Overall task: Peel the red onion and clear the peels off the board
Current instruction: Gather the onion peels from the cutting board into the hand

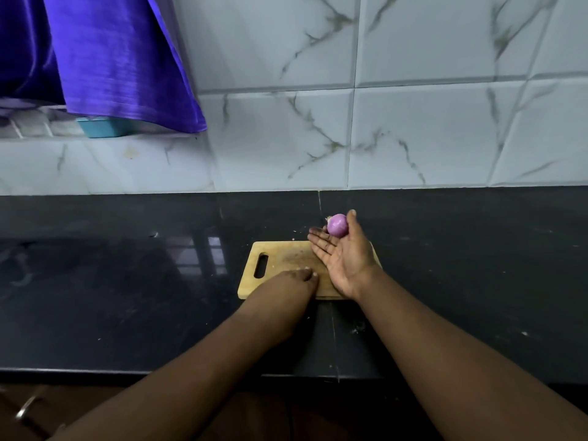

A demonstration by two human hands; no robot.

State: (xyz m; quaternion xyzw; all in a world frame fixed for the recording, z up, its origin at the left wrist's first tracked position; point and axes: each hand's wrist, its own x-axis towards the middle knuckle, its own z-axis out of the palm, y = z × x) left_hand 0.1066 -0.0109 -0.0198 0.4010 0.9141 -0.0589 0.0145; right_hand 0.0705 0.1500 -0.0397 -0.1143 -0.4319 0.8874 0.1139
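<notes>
A peeled red onion (337, 225), smooth and purple, lies on the straight fingers of my right hand (342, 259). That hand is palm up over the right end of the wooden cutting board (286, 257), and its thumb stands straight beside the onion. My left hand (294, 280) is palm down on the board's near edge, fingertips touching the wood. Anything beneath it is hidden. Only a few tiny pale scraps show on the board.
The board lies on a black stone counter (127, 281) against a marble-tiled wall (413, 122). Small crumbs dot the counter in front of the board. A purple cloth (111, 58) hangs at the upper left over a teal container (101, 127).
</notes>
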